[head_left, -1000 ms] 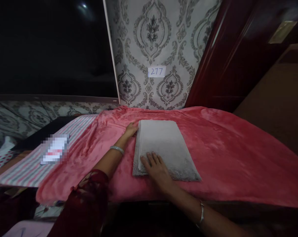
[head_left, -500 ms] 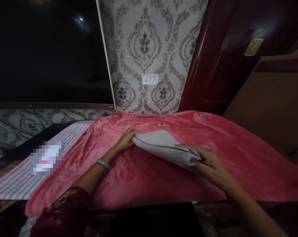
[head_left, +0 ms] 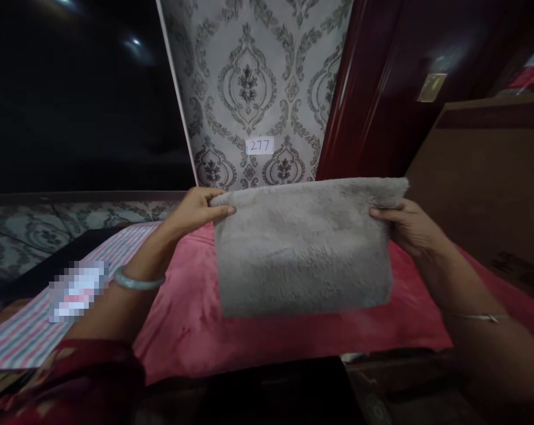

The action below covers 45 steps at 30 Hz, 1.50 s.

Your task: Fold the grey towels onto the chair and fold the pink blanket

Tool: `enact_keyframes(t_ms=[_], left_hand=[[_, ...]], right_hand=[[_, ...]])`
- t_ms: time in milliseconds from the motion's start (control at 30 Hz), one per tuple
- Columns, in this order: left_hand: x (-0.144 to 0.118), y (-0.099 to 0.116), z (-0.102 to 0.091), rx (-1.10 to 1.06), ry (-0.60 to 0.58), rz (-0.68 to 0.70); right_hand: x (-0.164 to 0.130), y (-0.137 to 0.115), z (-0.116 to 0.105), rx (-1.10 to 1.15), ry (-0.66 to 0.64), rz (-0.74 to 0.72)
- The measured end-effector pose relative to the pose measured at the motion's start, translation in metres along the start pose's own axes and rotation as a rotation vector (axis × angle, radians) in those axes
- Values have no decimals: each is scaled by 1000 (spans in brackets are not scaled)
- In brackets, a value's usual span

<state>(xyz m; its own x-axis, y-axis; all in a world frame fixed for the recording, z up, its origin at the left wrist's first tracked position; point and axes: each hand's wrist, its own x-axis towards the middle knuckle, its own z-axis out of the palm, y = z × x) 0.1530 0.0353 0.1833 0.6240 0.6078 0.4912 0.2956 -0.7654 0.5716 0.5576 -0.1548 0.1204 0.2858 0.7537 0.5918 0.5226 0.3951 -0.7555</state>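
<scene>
The head camera showed the folded grey towel (head_left: 302,248) held upright in the air above the pink blanket (head_left: 191,319), its top corners pinched by the closed fingers of the left hand (head_left: 196,208) and right hand (head_left: 410,227).

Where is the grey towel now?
Head view, centre: the grey towel hangs above the pink blanket, pinched at its top corners by left hand and right hand.

Pink fleece blanket (head_left: 196,319) spread over the surface. Striped cloth (head_left: 23,336) at left. Patterned wallpaper (head_left: 249,88) behind, paper label "277" (head_left: 259,146). Dark red door (head_left: 382,100) right.
</scene>
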Motion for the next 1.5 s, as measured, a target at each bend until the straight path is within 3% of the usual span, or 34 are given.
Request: enact_keyframes(t_ms=[67,133,233,333,433,467,533,600,733,867,1000,1067,1167,1267,1500], left_hand=[[11,4,-12,77,87,15],[10,9,-23,180,188,83],[-22,6,-20,371,227,237],[-86,-23,17,516,100,383],[-157,-65,73,558,-145,447],[-176,-77,89,563,-174,452],[-202,-92,110,577,-143,417],[-213,-97,118,572,-84,408],[-215,-90,111,534,-21,432],[-212,-79,98,370,-61,350],[-183,-69,92,301,-41,231],[-161,-63,97,345,-51,187],[-139,-55,116,393,-157,190],[-137,-55,137,419,-289,203],[-148,-57,158,470,-335,223]], right_hand=[[18,-3,20,132,78,84],[25,-7,33,182,111,56],[8,0,42,142,75,-48],[-42,37,52,74,-39,-40],[-102,86,68,-44,-239,111],[-118,99,73,-67,-271,150],[-139,116,80,-81,-294,207],[-146,121,81,-61,-276,241],[-148,111,72,-16,-257,299],[-152,105,59,-50,-262,325],[-133,93,65,-273,-178,215],[-119,79,79,-385,-197,90],[-111,60,100,-473,-412,-82],[-125,57,107,-522,-571,-103],[-151,82,100,-448,-453,-107]])
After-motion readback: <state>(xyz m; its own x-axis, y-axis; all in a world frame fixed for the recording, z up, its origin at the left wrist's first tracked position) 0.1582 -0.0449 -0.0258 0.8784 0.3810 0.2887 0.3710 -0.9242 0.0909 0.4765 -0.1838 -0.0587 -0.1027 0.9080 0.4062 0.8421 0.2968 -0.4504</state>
